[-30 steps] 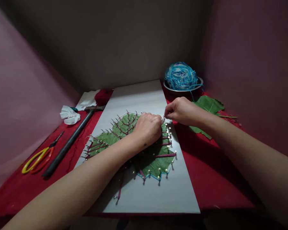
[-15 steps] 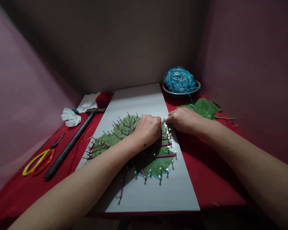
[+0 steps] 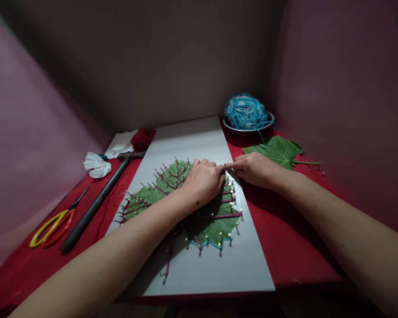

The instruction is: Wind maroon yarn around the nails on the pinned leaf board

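Op: Count on my counter (image 3: 295, 247)?
Eng: You have one white board (image 3: 189, 137), two leaves, two yarn balls, one bowl, one hammer, one pair of scissors, two white pieces of paper or cloth. Nails (image 3: 242, 213): dozens. Your left arm hides some, so no exact figure.
Op: Where's each?
Eng: Blue-and-white ball (image 3: 245, 110) sits in the metal bowl (image 3: 248, 130), far right. Loose leaf (image 3: 278, 150) lies on the red cloth in front of it. To your left: scissors (image 3: 55, 223), hammer (image 3: 99, 201), both white pieces (image 3: 97, 165), red ball (image 3: 142, 140).
Op: And the nailed leaf (image 3: 215, 227)?
Eng: Green, lobed, flat on your board, nails around its edge and inside it. Purple thread (image 3: 227, 215) runs in lines between nails; blue thread (image 3: 215, 244) zigzags along the edge nearest you. One purple line leaves the leaf toward your near board edge.
Op: Versus my hands?
Eng: Your left hand (image 3: 205, 179) is over its far right part, forearm across the middle. Your right hand (image 3: 255, 168) is just off its far right edge.
Op: Grip?
Eng: Left fingers mostly curled, right index finger stretched to a nail, the others folded. Fingertips nearly meet there. Can't tell if either holds thread.
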Demonstrator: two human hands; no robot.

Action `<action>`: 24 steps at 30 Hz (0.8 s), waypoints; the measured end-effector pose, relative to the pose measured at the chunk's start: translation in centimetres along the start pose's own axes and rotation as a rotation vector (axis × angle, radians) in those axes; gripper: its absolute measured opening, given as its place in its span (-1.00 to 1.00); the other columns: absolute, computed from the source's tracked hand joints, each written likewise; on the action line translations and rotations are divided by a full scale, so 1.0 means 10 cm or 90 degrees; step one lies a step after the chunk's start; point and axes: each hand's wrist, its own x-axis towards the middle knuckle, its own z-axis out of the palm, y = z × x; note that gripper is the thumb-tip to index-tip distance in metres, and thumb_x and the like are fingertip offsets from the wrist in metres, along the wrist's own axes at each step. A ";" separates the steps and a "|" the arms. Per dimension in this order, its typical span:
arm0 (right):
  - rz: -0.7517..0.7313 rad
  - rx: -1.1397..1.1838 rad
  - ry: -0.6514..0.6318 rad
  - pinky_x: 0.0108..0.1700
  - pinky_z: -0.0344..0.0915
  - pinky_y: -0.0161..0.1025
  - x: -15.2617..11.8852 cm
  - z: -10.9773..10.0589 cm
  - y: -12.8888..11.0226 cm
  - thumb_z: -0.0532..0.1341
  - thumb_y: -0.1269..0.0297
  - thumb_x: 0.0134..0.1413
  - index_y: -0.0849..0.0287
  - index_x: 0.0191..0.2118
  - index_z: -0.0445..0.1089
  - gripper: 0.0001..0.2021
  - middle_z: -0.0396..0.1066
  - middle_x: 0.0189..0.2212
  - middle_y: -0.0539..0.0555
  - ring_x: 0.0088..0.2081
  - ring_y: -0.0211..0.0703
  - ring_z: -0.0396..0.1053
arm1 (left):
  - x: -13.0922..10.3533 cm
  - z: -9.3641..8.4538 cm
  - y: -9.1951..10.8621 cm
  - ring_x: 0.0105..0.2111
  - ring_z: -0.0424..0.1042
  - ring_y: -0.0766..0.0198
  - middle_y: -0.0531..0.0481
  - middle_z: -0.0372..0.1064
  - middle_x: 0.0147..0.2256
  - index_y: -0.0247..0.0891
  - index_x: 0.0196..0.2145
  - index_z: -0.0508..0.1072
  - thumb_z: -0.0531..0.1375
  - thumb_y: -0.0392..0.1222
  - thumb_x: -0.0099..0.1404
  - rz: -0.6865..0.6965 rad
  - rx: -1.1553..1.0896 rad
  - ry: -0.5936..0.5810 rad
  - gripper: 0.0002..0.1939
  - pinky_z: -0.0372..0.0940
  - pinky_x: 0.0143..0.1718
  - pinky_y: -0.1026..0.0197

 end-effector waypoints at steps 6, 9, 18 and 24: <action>-0.017 -0.023 -0.009 -0.42 -0.04 -0.28 -0.01 -0.03 -0.03 0.05 0.43 0.10 0.03 -0.15 0.54 -0.65 0.42 -0.50 0.03 -0.49 -0.27 0.22 | 0.01 0.00 0.00 -0.22 0.35 0.06 -0.09 0.46 -0.30 -0.21 -0.09 0.46 0.02 -0.14 0.37 0.006 0.002 -0.003 -0.72 0.10 -0.17 0.04; -0.019 -0.096 -0.048 -0.43 -0.09 -0.23 0.00 -0.06 -0.09 0.04 0.42 0.12 0.08 -0.16 0.53 -0.67 0.44 -0.47 0.08 -0.48 -0.23 0.24 | 0.04 0.02 -0.01 -0.22 0.36 0.06 -0.10 0.46 -0.28 -0.18 -0.09 0.47 0.01 -0.13 0.38 0.018 0.009 -0.013 -0.72 0.10 -0.16 0.03; -0.020 -0.119 -0.061 -0.40 -0.07 -0.21 0.00 -0.08 -0.12 0.01 0.39 0.16 0.11 -0.20 0.53 -0.68 0.47 -0.43 0.12 -0.43 -0.20 0.28 | 0.02 -0.27 -0.12 -0.24 0.39 0.18 -0.13 0.45 -0.22 -0.22 -0.08 0.48 0.04 -0.15 0.36 0.050 -0.097 -0.055 -0.71 0.17 -0.15 0.11; -0.005 -0.050 -0.020 -0.38 0.02 -0.24 -0.03 -0.05 -0.07 0.04 0.45 0.07 0.07 -0.13 0.54 -0.62 0.49 -0.39 0.08 -0.41 -0.21 0.33 | -0.16 -0.57 -0.36 -0.36 0.38 0.29 -0.10 0.47 -0.23 -0.26 -0.10 0.52 0.07 -0.20 0.33 -0.008 -0.148 -0.040 -0.72 0.19 -0.30 0.24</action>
